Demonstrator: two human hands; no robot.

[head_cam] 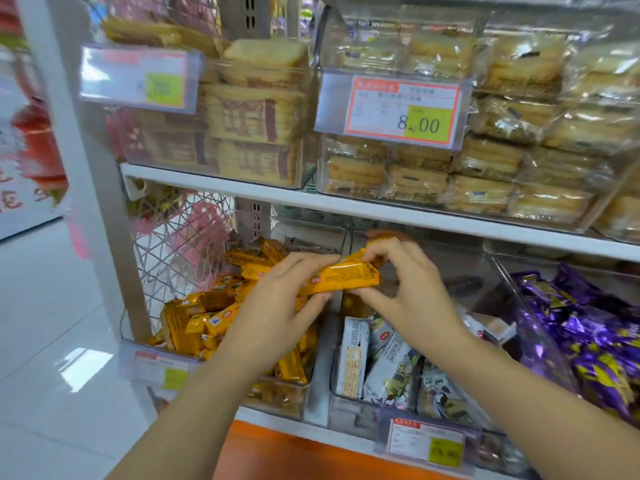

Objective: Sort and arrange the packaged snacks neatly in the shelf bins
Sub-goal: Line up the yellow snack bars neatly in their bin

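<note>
The left hand point(277, 306) and right hand point(412, 289) share a pinching grip on one orange snack packet point(341, 277) over clear bins point(320, 375). The white shelving point(381, 211) (price tags point(401, 109) in front) meets glossy pale floor point(52, 306).

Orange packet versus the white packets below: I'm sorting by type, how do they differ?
The orange packet is glossy orange; the white packets are pale with printed pictures. The orange packet lies roughly level, gripped by the left hand and right hand; the white packets stand on end. Both are oblong wrappers.

Left hand point(273, 308), right hand point(414, 296) and forearms point(194, 403) are bare.
</note>
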